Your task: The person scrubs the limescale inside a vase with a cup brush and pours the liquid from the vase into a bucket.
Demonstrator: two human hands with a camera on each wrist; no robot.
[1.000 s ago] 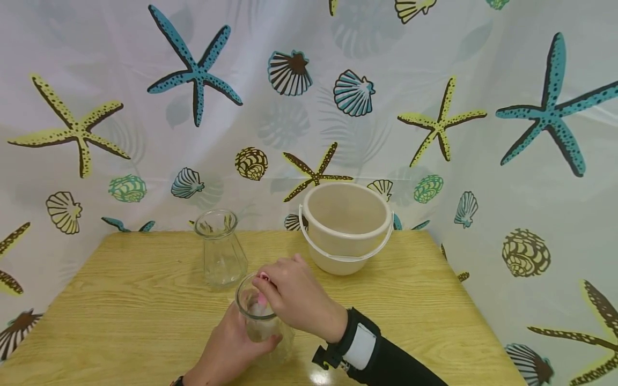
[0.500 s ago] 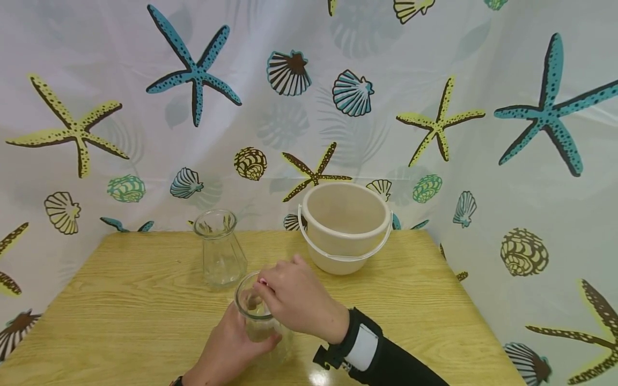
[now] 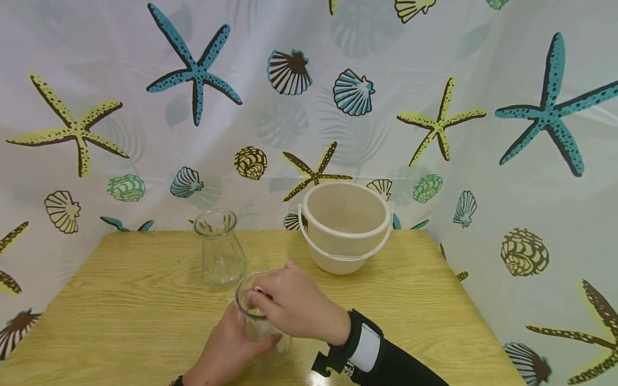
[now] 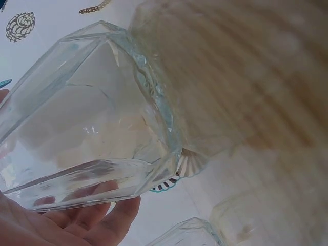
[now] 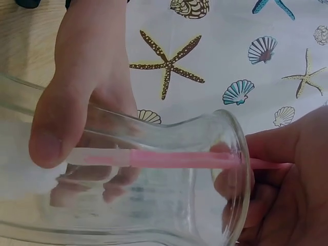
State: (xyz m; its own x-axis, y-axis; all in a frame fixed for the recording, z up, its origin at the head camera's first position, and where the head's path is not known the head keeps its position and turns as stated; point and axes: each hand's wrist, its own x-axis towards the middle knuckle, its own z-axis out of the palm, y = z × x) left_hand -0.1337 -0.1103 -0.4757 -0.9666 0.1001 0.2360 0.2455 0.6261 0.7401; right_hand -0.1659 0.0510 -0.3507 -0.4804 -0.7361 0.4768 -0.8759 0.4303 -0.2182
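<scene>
While the left hand (image 3: 229,343) has its fingers round the clear, many-sided glass jar (image 4: 87,123), likely to keep it steady, the right hand (image 3: 296,308) grips the thin pink stick with a white end (image 5: 174,159) inside it.

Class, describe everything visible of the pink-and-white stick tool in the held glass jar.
The slim, straight pink-and-white stick tool looks like plastic: pink, then a paler section leading to a soft-looking white head. It runs lengthwise inside the clear faceted glass jar; the right hand grips its pink end at the jar's mouth. Whether the head touches the glass is unclear.
</scene>
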